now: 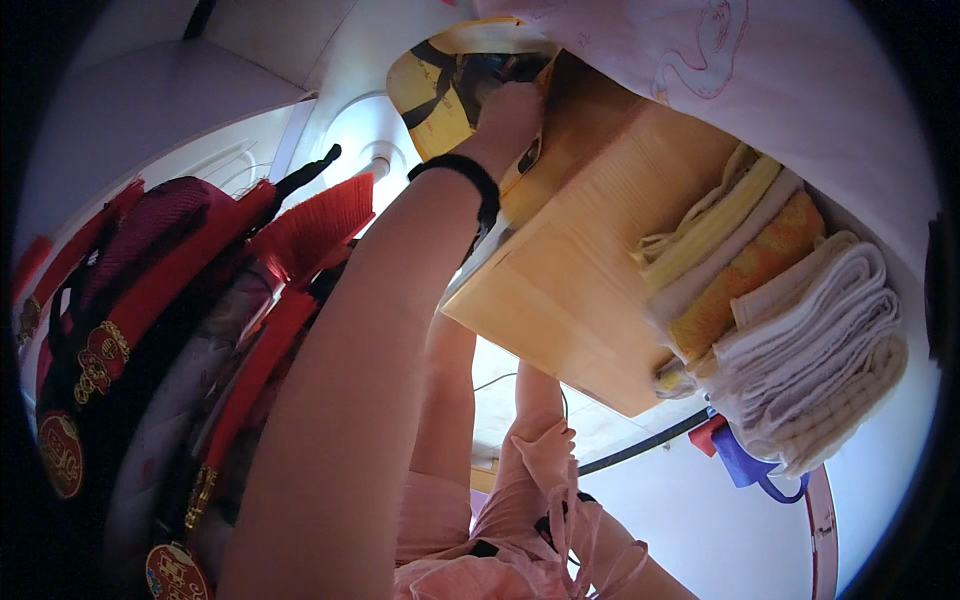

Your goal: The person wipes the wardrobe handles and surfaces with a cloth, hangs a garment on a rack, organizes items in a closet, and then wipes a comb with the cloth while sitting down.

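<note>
My left arm, with a black band at the wrist, stretches up past the edge of a wooden shelf board. My left hand (510,109) is inside a yellow box or bag (435,135) with dark bands, among dark items. Its fingers are in shadow, so what they touch is hidden. Lower down, my right hand (546,454) rests on my bare leg near the knee, thumb spread from the fingers, with nothing in it.
Folded towels (810,322) are stacked on the wooden board (555,300) at right. Red tassels (322,225) and dark bags hang close along the left. A pale sheet with a drawn swan (705,56) overhangs the top. A blue strapped item (742,457) hangs below the towels.
</note>
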Demonstrator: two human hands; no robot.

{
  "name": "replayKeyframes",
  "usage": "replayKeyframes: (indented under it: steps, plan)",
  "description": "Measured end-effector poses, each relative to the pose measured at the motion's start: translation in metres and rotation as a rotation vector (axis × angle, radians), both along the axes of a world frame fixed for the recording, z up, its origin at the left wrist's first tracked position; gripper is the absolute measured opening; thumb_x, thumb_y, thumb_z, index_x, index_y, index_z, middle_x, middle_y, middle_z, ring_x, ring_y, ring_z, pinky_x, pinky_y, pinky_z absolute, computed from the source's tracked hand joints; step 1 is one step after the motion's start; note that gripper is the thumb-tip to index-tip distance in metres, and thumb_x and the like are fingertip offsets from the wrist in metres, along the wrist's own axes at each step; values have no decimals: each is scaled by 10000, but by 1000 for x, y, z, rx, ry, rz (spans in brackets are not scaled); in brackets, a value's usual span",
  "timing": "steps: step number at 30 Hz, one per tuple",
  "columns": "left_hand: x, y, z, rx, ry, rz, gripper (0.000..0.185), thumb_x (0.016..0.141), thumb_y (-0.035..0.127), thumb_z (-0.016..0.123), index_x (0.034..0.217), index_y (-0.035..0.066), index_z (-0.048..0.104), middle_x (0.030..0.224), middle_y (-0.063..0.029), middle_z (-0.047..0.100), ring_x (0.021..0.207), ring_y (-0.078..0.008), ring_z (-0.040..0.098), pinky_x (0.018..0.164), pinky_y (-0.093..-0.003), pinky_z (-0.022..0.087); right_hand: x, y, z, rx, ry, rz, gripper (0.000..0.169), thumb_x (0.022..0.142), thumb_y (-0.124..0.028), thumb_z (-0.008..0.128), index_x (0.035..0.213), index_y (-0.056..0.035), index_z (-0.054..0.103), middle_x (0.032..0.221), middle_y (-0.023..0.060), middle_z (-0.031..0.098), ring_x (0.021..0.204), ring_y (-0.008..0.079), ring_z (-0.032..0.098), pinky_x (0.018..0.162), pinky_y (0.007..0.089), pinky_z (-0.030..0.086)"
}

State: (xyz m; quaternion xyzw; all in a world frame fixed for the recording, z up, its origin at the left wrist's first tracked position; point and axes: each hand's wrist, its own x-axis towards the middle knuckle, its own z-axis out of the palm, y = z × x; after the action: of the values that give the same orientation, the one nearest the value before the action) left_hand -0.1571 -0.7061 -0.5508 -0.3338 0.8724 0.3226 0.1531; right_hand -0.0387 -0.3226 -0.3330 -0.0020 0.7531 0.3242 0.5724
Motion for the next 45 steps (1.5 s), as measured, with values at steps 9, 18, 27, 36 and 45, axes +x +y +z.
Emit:
replayKeyframes:
  steps: [9,18,27,36,45]
  plan:
    - [115,-5,-7,430,159,508,345,838,59,510,1182,81,540,696,-59,563,578,-127,532,536,-251,453,2,5,-6,-2,10,21,966,545,-496,772,1218,27,317,1156,196,421,1060,346,477,856,444,444]
    - [155,28,-18,676,265,749,370,850,22,512,1213,97,508,714,-17,518,602,-84,491,529,-208,420,14,47,-19,-92,64,11,934,551,-485,770,1203,26,339,1139,199,430,1046,349,480,853,449,442]
    - [79,5,28,347,307,391,503,814,28,493,1297,148,427,643,-59,495,533,-111,474,513,-259,421,2,34,-10,-73,74,-5,925,555,-482,765,1202,24,340,1147,188,429,1061,336,469,857,447,435]
    - [0,-5,7,226,-67,-294,390,840,270,498,1140,23,530,965,-199,606,795,-300,620,687,-391,495,11,52,-14,-112,78,13,934,555,-507,756,1202,19,335,1146,187,427,1060,333,466,855,438,437]
    - [-97,5,45,-116,272,211,624,717,284,659,1250,79,408,1220,-204,387,989,-357,539,769,-412,492,-10,15,7,-84,65,-44,904,567,-494,751,1192,17,345,1138,192,430,1055,336,467,862,441,431]
